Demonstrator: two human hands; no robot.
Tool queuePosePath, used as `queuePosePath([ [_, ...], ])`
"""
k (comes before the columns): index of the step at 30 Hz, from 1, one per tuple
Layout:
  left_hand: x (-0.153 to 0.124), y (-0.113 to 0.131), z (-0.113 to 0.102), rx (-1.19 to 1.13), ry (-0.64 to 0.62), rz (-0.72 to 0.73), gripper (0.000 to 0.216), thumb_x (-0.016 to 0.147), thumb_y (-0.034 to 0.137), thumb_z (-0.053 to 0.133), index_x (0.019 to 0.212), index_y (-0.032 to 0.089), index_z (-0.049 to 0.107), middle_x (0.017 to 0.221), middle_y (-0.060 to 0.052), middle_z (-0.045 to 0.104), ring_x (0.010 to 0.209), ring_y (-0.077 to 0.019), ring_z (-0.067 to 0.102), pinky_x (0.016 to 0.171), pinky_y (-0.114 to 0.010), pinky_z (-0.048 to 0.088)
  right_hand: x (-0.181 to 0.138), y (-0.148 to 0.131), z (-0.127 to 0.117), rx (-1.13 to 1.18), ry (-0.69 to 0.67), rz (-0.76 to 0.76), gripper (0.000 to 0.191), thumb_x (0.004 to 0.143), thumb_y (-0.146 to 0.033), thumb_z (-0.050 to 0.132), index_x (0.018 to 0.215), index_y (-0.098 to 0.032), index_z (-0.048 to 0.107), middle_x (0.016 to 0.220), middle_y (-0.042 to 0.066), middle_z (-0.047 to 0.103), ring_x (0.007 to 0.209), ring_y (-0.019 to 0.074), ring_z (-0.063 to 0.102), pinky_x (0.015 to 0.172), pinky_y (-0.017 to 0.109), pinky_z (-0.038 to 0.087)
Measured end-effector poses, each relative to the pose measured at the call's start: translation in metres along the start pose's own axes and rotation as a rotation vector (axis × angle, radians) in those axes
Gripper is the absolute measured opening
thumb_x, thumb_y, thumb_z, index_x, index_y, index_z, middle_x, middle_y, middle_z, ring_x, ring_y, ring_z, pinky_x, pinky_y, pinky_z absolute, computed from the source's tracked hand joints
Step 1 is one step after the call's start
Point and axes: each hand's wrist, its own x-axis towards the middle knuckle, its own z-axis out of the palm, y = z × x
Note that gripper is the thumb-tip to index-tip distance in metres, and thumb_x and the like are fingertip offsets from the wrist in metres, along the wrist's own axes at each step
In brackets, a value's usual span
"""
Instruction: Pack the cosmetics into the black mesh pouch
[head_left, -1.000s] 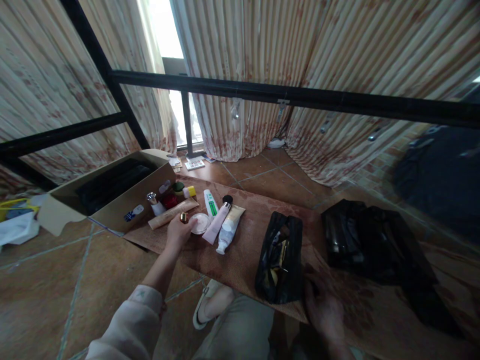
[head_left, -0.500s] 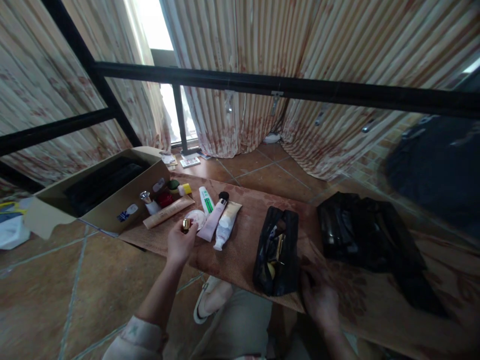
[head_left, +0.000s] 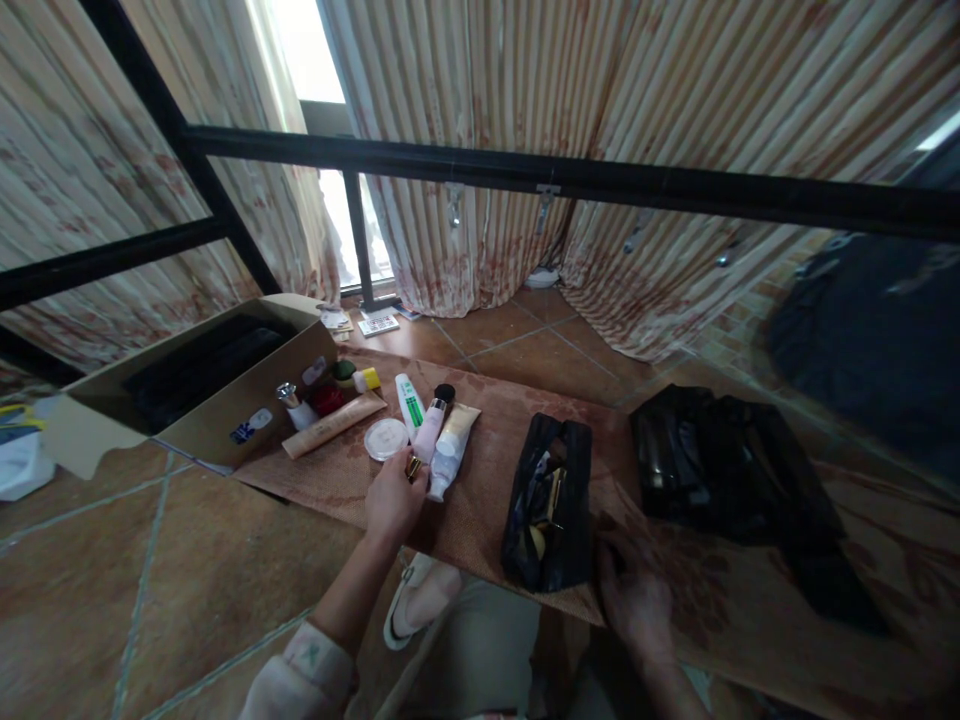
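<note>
Left hand pinching gold item, right hand beside pouch

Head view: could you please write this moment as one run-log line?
left hand: holding small gold item | right hand: beside black pouch | black pouch: open | near left hand: pink tube

Seemingly a home, with patterned curtains and tiled floor

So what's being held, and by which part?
The left hand holds a small golden item; its gripped part is hidden. For the right hand, unclear.
</note>
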Motion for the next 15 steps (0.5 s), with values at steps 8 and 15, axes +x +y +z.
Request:
queuePosePath([
  [8, 0.0010, 0.0033, 0.0047, -0.060, -0.057, 0.076, 0.044, 0.082, 0.029, 0.053, 0.126, 0.023, 0.055, 0.120, -0.009, 0.065, 0.107, -0.0267, 0.061, 0.088, -0.035, 0.044, -0.0002, 0.0008, -0.0003, -0.008, 0.000, 0.002, 0.033, 0.089, -0.040, 0.041, 0.090, -0.018, 0.065, 0.102, 0.011, 0.066, 0.096, 0.0237, 0.060, 0.083, 0.036, 0.047],
  [15, 0.0028, 0.0069, 0.0076, -0.049, -0.095, 0.091, 0.043, 0.081, 0.032, 0.056, 0.124, 0.025, 0.057, 0.112, -0.009, 0.068, 0.101, -0.0269, 0.063, 0.082, -0.034, 0.046, 0.0009, -0.0027, -0.0001, 0.018, 0.001, 0.018, 0.031, 0.089, -0.034, 0.040, 0.092, -0.018, 0.066, 0.100, 0.010, 0.065, 0.089, 0.0209, 0.061, 0.077, 0.033, 0.048],
])
